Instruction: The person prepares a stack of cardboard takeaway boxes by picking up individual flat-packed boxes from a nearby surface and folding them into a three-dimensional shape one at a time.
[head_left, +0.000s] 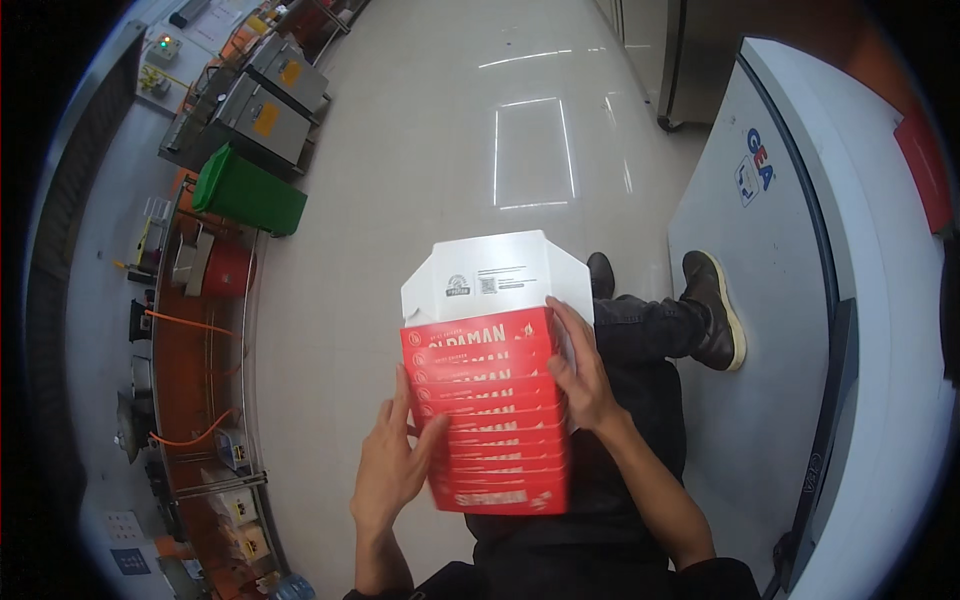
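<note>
A stack of nested red cardboard food boxes (499, 450) lies in front of my body, overlapping like stairs so that only a strip of most boxes shows. White print runs along the strips. At the far end rises an open white inner flap (517, 251) with folded corners and small dark print. My left hand (390, 457) grips the left side, its thumb over the red fronts. On the opposite side, my right hand (585, 379) presses the edge near the flap, with the fingers partly behind it. Whether the stack rests on my lap cannot be told.
A white freezer (750, 300) stands close on the right, near my shoe (712, 315). Along the left are a metal rack (199, 420), a green bin (255, 195), a red container (229, 266) and steel kitchen units (262, 112). Glossy tiled floor (405, 135) lies ahead.
</note>
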